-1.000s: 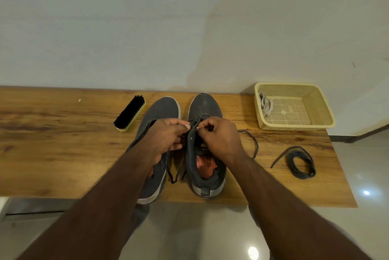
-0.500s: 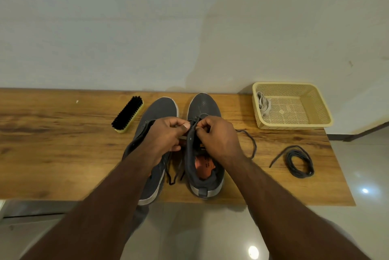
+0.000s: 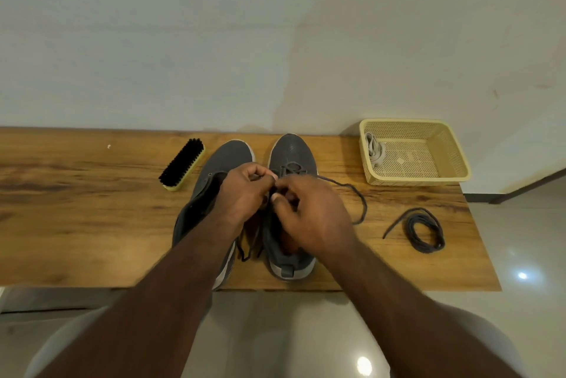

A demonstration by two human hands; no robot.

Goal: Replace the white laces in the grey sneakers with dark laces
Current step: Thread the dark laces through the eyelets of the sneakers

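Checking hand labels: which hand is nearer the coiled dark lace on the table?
Right. The right hand works over the right sneaker, the sneaker on the coiled dark lace side. The left hand is farther away, over the left sneaker.

A wooden table (image 3: 92, 224) carries two grey sneakers (image 3: 294, 154) at centre, a brush (image 3: 181, 164) at ten o'clock, a yellow basket (image 3: 453, 157) at two o'clock, and a coiled dark lace (image 3: 424, 229) at three o'clock.
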